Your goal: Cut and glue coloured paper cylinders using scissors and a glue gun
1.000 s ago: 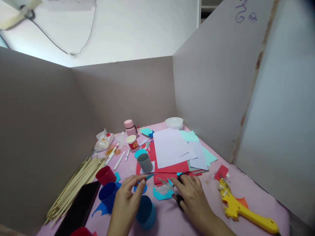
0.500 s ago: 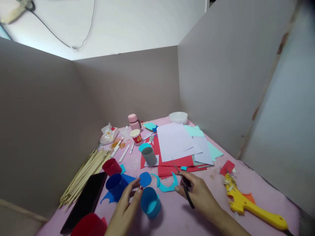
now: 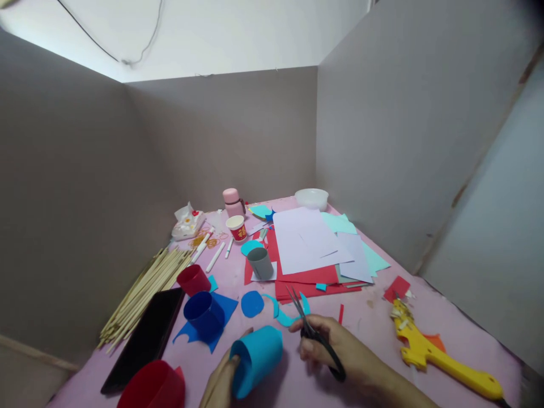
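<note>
My left hand is wrapped round a light blue paper cylinder, held tilted just above the pink table. My right hand grips black-handled scissors, blades pointing up and away toward a curved light blue paper scrap. A blue paper disc lies just beyond the cylinder. A dark blue paper cylinder stands on a blue scrap to the left.
Red cylinders, a grey one, a black tablet and bamboo sticks lie left. Stacked red, white and teal sheets sit centre-back. A yellow glue gun lies right. Cardboard walls enclose the table.
My left hand has picked up the light blue cylinder and tipped it on its side. My right hand lifted the scissors off the table and drew them nearer. The camera tilted slightly.
</note>
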The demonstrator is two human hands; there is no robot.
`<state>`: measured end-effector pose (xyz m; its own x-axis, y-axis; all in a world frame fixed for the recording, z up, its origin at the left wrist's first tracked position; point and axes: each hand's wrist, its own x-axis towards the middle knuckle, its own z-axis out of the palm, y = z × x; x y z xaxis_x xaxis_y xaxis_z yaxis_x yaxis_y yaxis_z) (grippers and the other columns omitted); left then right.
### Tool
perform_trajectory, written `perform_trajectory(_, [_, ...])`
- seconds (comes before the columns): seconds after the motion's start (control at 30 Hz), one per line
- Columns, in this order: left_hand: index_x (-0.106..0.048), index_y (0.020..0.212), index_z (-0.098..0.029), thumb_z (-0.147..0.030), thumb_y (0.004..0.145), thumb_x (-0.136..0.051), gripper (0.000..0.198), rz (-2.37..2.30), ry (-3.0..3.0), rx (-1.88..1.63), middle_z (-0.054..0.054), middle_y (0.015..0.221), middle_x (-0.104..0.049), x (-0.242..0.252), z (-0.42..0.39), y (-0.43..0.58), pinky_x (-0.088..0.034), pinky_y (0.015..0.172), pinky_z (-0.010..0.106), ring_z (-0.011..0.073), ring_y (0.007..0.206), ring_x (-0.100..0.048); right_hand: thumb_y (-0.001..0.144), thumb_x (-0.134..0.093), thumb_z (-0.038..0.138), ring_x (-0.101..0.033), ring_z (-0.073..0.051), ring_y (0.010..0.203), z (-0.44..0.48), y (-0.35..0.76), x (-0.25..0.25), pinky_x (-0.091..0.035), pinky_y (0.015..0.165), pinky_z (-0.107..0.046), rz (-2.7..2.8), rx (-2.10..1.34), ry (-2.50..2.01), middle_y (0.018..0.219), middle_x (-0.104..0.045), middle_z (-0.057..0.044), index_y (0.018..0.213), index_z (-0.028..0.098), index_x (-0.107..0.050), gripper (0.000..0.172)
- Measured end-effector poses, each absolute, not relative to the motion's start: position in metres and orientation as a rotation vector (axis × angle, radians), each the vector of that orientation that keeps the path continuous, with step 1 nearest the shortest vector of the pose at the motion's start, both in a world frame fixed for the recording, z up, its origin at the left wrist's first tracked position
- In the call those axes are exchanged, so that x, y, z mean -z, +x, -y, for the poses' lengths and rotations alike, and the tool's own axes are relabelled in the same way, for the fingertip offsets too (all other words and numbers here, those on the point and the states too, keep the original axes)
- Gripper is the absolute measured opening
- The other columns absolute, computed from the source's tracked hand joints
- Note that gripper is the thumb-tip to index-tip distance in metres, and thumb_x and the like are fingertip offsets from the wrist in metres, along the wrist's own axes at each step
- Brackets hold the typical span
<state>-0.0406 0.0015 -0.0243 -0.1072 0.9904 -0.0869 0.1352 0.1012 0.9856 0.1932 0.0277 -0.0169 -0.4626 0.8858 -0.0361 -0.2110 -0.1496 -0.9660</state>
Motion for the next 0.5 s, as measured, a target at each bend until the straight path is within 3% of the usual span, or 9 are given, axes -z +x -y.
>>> perform_trajectory(0.17, [-0.066,0.114,-0.024,-0.053,0.082,-0.046,0.047,-1.311,1.029,-1.116,0.007,0.103,-0.076,0.017,-0.015,-0.021,-0.051,0.089,0.050,0.0356,0.105,-0.064,0.069,-0.063,0.068,-0.052,-0.009,0.046,-0.028,0.190,0.019,-0.034,0.047,-0.020,1.053,-2.017,-0.525,0.064,-0.063,-0.003,0.097,0.012,-0.062,0.062])
perform_trajectory(0.37, [-0.059,0.123,-0.019,-0.057,0.083,-0.039,0.059,-1.138,0.779,-1.110,0.010,0.109,-0.074,-0.008,-0.024,-0.001,-0.051,0.090,0.048,0.0338,0.111,-0.062,0.077,-0.058,0.065,-0.050,-0.007,0.045,-0.034,0.194,0.034,-0.037,0.053,-0.020,0.911,-2.067,-0.458,0.062,-0.061,-0.001,0.097,0.015,-0.061,0.054])
perform_trajectory(0.5, [-0.059,0.123,-0.022,-0.054,0.080,-0.048,0.055,-1.093,0.754,-1.014,0.008,0.110,-0.074,-0.010,-0.030,-0.008,-0.053,0.089,0.047,0.0338,0.111,-0.062,0.077,-0.056,0.066,-0.048,-0.008,0.046,-0.036,0.195,0.036,-0.035,0.050,-0.020,1.032,-1.947,-0.526,0.062,-0.058,0.000,0.099,0.016,-0.059,0.054])
